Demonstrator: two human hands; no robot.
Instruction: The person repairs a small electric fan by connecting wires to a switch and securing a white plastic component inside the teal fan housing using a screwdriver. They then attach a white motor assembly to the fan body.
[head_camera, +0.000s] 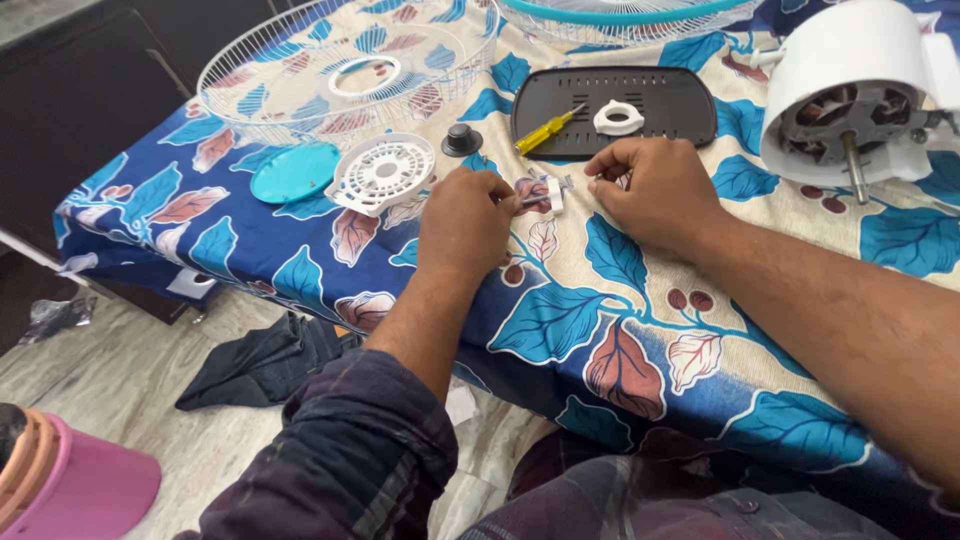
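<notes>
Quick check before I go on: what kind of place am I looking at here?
Probably a room in a home, used as a makeshift repair spot: a floral bedsheet covers the work surface, a fan motor and wire fan guard lie taken apart on it, and a cloth lies on the marble-look floor.

Screwdriver and ring lie on tray (behind hands).

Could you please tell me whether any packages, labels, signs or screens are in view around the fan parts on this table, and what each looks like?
No packages, labels, signs or screens can be seen.
The table carries only loose fan parts on a patterned cloth.
The left hand and right hand work on a small white part, which shows no visible label.
</notes>
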